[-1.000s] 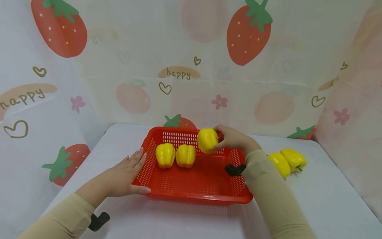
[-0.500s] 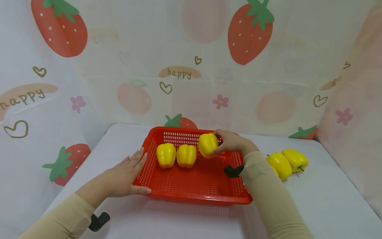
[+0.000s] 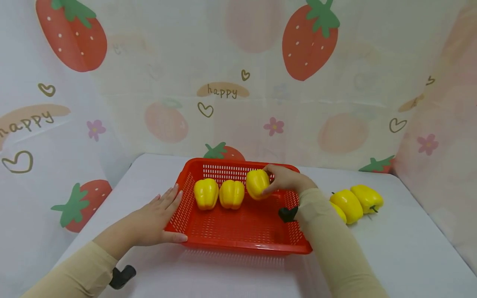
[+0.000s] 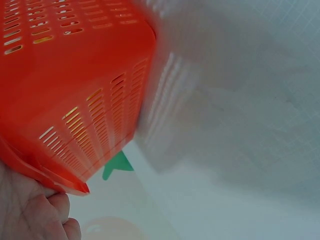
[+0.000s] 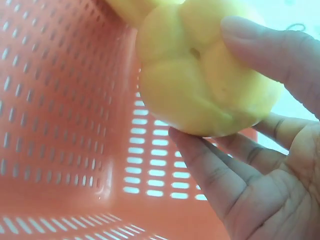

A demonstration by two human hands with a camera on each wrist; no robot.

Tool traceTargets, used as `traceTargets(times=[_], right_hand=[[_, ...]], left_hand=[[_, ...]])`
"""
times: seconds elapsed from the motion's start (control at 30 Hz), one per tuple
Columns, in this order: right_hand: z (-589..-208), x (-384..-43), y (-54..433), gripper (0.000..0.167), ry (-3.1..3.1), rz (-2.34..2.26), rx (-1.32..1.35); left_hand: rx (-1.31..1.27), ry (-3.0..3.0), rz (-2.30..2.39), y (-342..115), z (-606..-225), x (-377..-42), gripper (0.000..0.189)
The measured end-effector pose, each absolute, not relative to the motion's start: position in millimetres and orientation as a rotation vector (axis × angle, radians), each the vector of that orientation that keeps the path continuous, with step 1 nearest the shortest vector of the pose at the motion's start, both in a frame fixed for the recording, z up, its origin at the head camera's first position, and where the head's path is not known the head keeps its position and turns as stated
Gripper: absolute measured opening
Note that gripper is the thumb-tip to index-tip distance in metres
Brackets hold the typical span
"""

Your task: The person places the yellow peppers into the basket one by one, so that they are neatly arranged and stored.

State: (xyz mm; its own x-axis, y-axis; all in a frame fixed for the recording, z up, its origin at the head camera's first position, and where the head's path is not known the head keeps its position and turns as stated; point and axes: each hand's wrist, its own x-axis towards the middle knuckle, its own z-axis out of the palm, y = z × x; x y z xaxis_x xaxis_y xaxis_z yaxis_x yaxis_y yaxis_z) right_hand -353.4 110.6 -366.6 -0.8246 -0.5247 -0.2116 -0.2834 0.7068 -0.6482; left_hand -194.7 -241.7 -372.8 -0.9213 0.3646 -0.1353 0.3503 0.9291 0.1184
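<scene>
A red plastic basket with slotted walls stands on the table, two yellow bell peppers side by side in its left back part. To their right, my right hand holds a third yellow bell pepper inside the basket, near the back wall. In the right wrist view the thumb lies on the held bell pepper and the other fingers go beneath it. My left hand rests on the basket's left rim with fingers extended, the thumb at the front corner. The left wrist view shows that hand's fingers at the rim.
Several more yellow bell peppers lie on the white table right of the basket, one partly hidden by the right sleeve. A strawberry-print curtain hangs behind and at both sides.
The right hand has lowered the held bell pepper a little into the basket, to beside the other two. The left hand stays on the rim.
</scene>
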Motion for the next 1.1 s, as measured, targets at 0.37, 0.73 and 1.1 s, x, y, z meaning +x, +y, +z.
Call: traceTargets(times=[0.37, 0.73, 1.1], right_hand=[[-372.3, -355.4, 102.5, 0.061, 2.57, -0.721, -0.601], [-376.0, -355.8, 98.2, 0.061, 2.559, -0.716, -0.537], [-378.1, -356.0, 97.0, 0.06, 2.52, -0.744, -0.507]], left_hand=[[0.55, 2.939, 0.133, -243.4, -375.4, -195.7, 0.12], [0.543, 2.93, 0.129, -243.0, -373.2, -194.8, 0.12], [0.551, 2.934, 0.128, -242.9, -374.2, -195.6, 0.12]])
